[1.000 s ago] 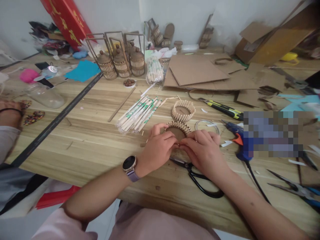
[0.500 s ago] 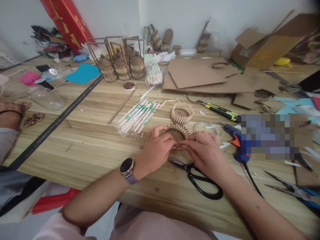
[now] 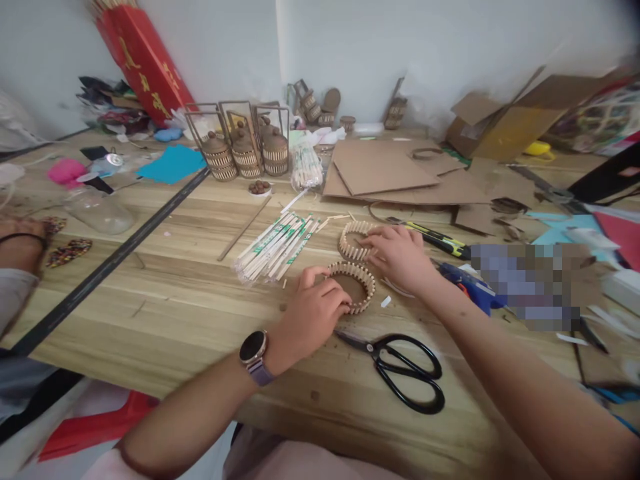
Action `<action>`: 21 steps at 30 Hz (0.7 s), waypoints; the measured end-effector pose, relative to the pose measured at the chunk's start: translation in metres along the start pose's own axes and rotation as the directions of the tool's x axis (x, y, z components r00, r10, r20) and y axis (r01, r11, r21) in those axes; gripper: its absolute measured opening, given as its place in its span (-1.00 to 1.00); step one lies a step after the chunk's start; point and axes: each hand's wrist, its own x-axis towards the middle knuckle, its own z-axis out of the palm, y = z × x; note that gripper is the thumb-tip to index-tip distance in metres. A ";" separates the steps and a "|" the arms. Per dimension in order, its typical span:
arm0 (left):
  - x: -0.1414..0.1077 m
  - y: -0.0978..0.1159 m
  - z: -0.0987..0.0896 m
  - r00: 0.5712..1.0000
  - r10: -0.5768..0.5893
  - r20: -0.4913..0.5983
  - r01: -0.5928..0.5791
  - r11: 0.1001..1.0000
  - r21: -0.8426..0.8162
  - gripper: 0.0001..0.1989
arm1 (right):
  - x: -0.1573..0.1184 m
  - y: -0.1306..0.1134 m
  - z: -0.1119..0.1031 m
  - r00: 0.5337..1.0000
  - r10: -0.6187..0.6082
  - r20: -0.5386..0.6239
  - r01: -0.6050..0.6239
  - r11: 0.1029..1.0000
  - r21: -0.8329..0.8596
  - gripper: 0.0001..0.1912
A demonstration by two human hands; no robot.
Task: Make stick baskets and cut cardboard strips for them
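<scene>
My left hand (image 3: 320,310), a watch on its wrist, is closed on the near side of a round cardboard base (image 3: 354,285) ringed with short upright wooden sticks. Just behind it stands a second stick-ringed base (image 3: 351,248), smaller and paler. My right hand (image 3: 400,257) has its bent fingertips on this one's right edge, thumb and fingers drawn together and partly hiding it. Black-handled scissors (image 3: 405,363) lie in front of the near ring, blades pointing left. Left of the rings is a bundle of wrapped sticks (image 3: 275,247).
Several finished stick baskets with tall handles (image 3: 245,150) stand at the back, by a small dish of brown beads (image 3: 260,189). Cardboard sheets (image 3: 385,170) lie back right. A utility knife (image 3: 440,239) and blue glue gun (image 3: 473,287) lie right. Another person's hand (image 3: 23,240) rests far left.
My right hand has left the near ring's front edge and moved up and right to the far ring. My left hand stays on the near ring. The view has shifted slightly.
</scene>
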 end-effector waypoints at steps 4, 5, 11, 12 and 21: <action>0.002 0.002 -0.018 0.997 -0.069 -0.042 0.069 0.998 0.002 -0.95 | 0.003 0.003 0.000 0.999 -0.031 -0.012 0.031 1.000 0.002 -0.84; 0.003 0.001 -0.024 0.995 -0.080 -0.054 0.081 0.997 0.015 -0.95 | 0.001 0.005 -0.004 0.999 -0.029 -0.023 0.029 1.000 0.001 -0.85; 0.023 -0.018 -0.057 0.986 -0.085 -0.145 0.108 0.981 0.160 -0.92 | -0.034 0.002 -0.034 0.983 -0.130 -0.131 0.134 0.991 0.021 -0.87; 0.029 -0.023 -0.058 0.986 -0.072 -0.148 0.099 0.979 0.179 -0.90 | -0.042 -0.004 -0.037 0.977 -0.163 -0.137 0.169 0.985 0.028 -0.87; 0.095 -0.056 -0.003 0.999 -0.034 0.019 0.028 0.973 0.231 -0.84 | -0.079 -0.047 -0.029 0.957 -0.287 -0.037 0.290 0.947 0.137 -0.86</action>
